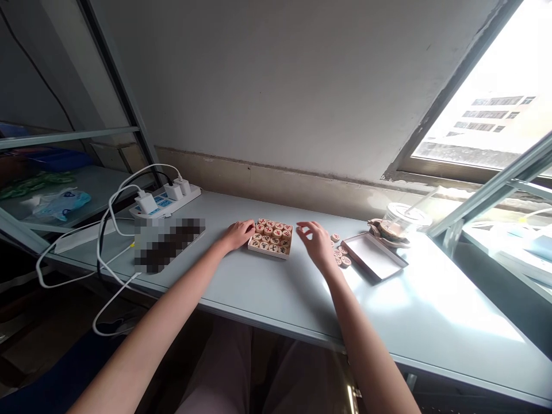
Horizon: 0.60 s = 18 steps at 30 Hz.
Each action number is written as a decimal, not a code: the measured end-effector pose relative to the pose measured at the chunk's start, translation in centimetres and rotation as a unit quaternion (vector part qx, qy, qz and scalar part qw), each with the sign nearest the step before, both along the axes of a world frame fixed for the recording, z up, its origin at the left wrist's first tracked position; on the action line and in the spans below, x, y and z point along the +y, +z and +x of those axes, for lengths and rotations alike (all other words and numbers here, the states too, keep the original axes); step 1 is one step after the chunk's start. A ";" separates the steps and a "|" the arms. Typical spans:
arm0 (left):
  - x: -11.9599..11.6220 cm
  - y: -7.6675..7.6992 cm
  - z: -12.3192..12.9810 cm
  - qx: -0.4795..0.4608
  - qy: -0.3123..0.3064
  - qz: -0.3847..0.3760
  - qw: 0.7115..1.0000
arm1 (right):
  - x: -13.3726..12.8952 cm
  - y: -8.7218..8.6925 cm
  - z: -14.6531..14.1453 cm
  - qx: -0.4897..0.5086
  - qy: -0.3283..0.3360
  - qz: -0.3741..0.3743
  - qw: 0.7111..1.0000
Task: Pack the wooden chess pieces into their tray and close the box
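Xiangqi pieces [271, 233], round wooden discs marked with red and black characters, lie face up in rows inside a shallow wooden tray [267, 253] on the pale grey table [259, 299]. You have the tray's long axis running roughly left to right, turned slightly askew to the table edge. A few loose pieces [340, 256] sit just to its right, beside a shallow rectangular box [374, 256] with its pale inside facing up.

Your left hand [237, 234] is at the tray's left corner, its fingers close together and touching the rim; you cannot tell whether they grip it. Your right hand [317, 244] hovers between the tray and the loose pieces, its fingers spread apart, touching nothing.

Farther right stands a clear plastic cup [405, 215] with a straw. Left of your hands is a pixelated blurred object [168, 244], near a white power strip [166, 201].
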State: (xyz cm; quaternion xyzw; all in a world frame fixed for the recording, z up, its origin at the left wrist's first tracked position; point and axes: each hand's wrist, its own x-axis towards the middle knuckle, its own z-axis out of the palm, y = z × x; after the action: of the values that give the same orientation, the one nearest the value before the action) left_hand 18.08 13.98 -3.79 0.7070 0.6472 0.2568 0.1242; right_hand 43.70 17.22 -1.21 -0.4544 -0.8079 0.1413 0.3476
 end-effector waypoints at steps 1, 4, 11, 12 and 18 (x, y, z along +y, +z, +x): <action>0.0 0.0 0.0 0.000 -0.001 0.000 1.000 | -0.2 -0.1 -0.8 0.027 0.047 -0.011 0.998; 0.1 0.1 -0.1 0.003 0.000 0.000 1.000 | -0.7 -0.4 -3.5 0.034 0.141 -0.023 0.989; 0.6 0.0 -0.4 0.013 -0.018 -0.005 1.000 | -1.6 -0.6 -8.1 -0.083 0.148 0.030 0.985; 0.6 0.0 -0.4 0.013 -0.021 -0.006 1.000 | -1.6 -0.6 -8.2 -0.088 0.131 0.037 0.987; 0.3 0.2 -0.6 -0.002 -0.036 -0.027 0.999 | -0.5 0.5 -4.7 -0.128 -0.033 0.066 0.989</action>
State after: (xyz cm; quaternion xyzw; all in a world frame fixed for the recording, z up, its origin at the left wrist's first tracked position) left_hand 17.43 14.33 -3.61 0.7252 0.6281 0.2361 0.1541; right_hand 39.02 16.74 -0.72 -0.4708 -0.8380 0.0172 0.2752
